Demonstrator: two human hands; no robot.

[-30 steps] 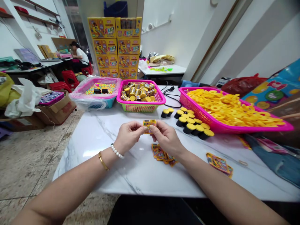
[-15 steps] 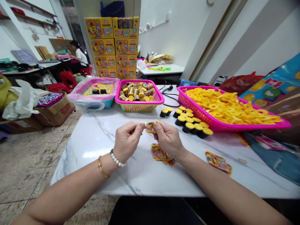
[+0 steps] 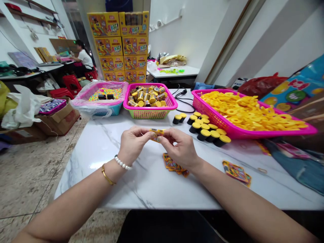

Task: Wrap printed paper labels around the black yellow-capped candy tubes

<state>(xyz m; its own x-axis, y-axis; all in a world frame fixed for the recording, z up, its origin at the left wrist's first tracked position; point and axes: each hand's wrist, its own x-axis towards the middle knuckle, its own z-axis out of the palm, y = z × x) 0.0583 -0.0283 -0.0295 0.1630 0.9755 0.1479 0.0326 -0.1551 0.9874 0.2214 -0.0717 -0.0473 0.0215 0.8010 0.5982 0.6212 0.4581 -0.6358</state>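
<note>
Between my two hands, over the middle of the table, is a small yellow printed label point(image 3: 157, 135). My left hand point(image 3: 133, 142) pinches its left end between thumb and fingers. At the other end, my right hand point(image 3: 181, 146) grips it the same way. Below my right hand lies a loose pile of similar printed labels point(image 3: 173, 164), partly covered by that hand. Another small stack of labels point(image 3: 236, 171) rests beyond my right forearm. Black tubs with yellow lids point(image 3: 204, 135) stand in a cluster beyond my right hand.
A pink basket of yellow plastic rings point(image 3: 253, 113) sits at the right. At the back are a basket of wrapped tubs point(image 3: 149, 113) and a plastic-lined basket of coloured beads point(image 3: 106, 92). A black cable point(image 3: 183, 101) lies behind. Someone in white point(image 3: 84, 59) sits far left.
The label has shifted slightly left and now stretches between both hands, where before it was mostly in my right. My left hand has moved a little left. The tubs and piles stayed put.
</note>
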